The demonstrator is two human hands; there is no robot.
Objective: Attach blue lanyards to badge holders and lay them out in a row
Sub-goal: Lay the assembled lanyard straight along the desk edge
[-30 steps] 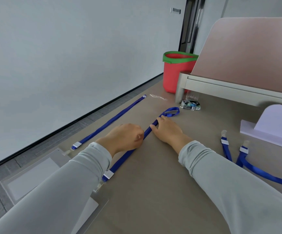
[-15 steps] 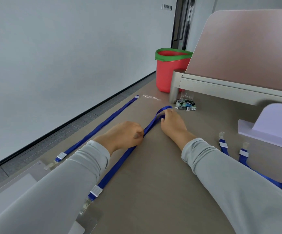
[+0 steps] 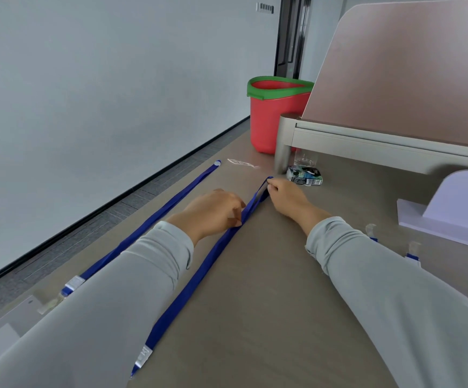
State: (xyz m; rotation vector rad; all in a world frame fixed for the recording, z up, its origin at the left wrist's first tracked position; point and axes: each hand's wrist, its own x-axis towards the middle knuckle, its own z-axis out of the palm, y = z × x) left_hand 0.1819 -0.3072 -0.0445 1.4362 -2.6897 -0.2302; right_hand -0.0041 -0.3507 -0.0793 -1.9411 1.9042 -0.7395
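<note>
Objects at the far end of the tabletop.
A green-rimmed red bucket stands behind the post of a pink partition. A clear glass and a printed carton sit beside the post, a clear wrapper to their left, a lilac stand at right.

One blue lanyard lies straight along the left edge of the table, and its white clip end reaches a clear badge holder at the near left corner. A second blue lanyard lies stretched flat beside it, more toward the middle of the table, with its white clip at the near end.
</note>
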